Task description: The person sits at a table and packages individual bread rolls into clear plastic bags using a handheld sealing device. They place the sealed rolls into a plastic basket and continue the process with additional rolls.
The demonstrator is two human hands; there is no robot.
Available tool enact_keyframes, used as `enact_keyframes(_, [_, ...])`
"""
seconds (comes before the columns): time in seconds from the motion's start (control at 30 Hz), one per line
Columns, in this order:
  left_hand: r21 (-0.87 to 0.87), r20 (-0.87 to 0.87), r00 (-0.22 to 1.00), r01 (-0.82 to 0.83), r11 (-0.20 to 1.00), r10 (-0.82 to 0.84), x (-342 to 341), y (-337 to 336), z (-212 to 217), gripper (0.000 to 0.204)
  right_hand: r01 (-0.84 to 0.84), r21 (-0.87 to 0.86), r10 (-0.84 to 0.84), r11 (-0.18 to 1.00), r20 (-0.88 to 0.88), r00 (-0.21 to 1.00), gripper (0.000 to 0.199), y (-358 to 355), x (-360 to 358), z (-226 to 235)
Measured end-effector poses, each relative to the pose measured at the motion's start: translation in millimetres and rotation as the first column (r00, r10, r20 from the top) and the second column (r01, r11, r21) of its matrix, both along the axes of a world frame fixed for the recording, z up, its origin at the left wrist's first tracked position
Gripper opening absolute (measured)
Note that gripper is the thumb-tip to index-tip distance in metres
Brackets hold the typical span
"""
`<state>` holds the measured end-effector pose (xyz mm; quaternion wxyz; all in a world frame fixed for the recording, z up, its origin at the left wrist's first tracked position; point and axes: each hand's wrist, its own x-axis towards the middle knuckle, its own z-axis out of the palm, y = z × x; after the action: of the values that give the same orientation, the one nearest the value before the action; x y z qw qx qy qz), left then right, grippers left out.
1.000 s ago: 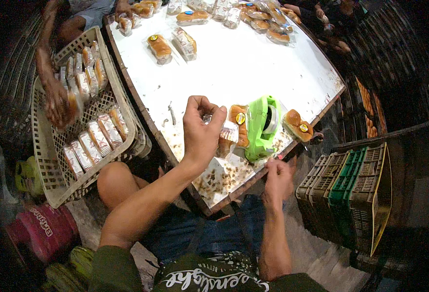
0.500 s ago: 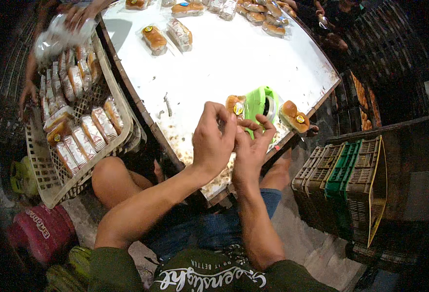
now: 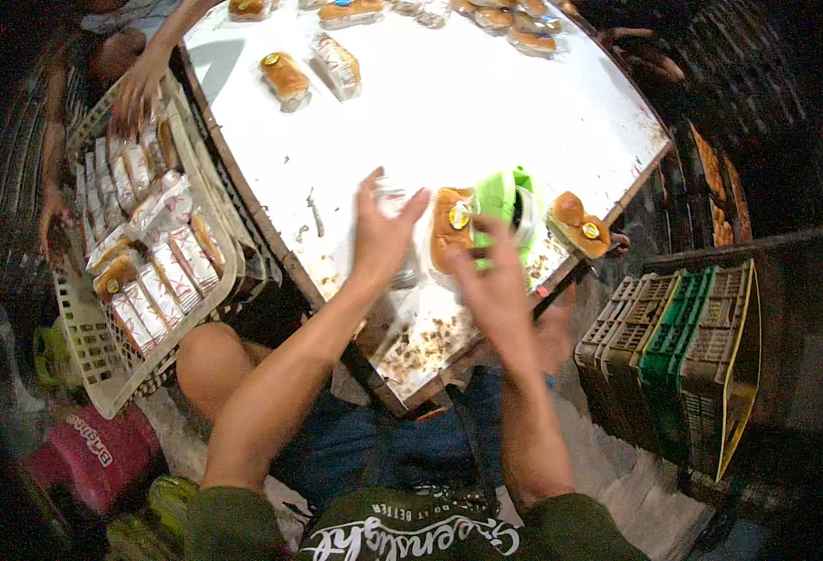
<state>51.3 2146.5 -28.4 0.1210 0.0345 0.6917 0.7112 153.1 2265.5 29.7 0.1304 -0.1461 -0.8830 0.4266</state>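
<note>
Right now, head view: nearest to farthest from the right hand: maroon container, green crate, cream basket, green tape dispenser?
From the right hand:
1. Green tape dispenser, just beyond it
2. Green crate, off to the right
3. Cream basket, left of the table
4. Maroon container, lower left

White flat-topped table point(image 3: 486, 103) ahead. Near its front corner, left to right: white-wrapped oblong packet point(image 3: 406, 268), golden-brown bun in clear film point(image 3: 452, 241), lime-green plastic tape dispenser point(image 3: 496, 194) just beside it, then brown two-lobed bun point(image 3: 578, 224) by the right edge. Farther back, left: brown oblong clear-wrapped roll point(image 3: 285, 79), left of white-and-brown wrapped roll point(image 3: 338, 67). Left of table: cream perforated plastic basket point(image 3: 82, 348), wrapped white-and-brown rolls point(image 3: 164, 280) in rows inside. Right, below table level: grey-brown and green slatted plastic crates point(image 3: 668, 327), side by side.
</note>
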Motion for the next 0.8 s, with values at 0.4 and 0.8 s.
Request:
enact_keyframes(0.4, [0.120,-0.056,0.862,-0.494,0.861,0.503,-40.9,-62.6,90.2,0.064,-0.335,-0.546,0.423,0.768,0.040,0.905,0.048,-84.5,-237.4,-51.4])
enact_keyframes(0.8, [-0.620,-0.603,0.788,-0.363,0.696,-0.126,-39.4,-93.8,78.0,0.071,-0.351,0.163,0.386,0.922,-0.321,0.865,0.030,-76.7,-106.6,74.5])
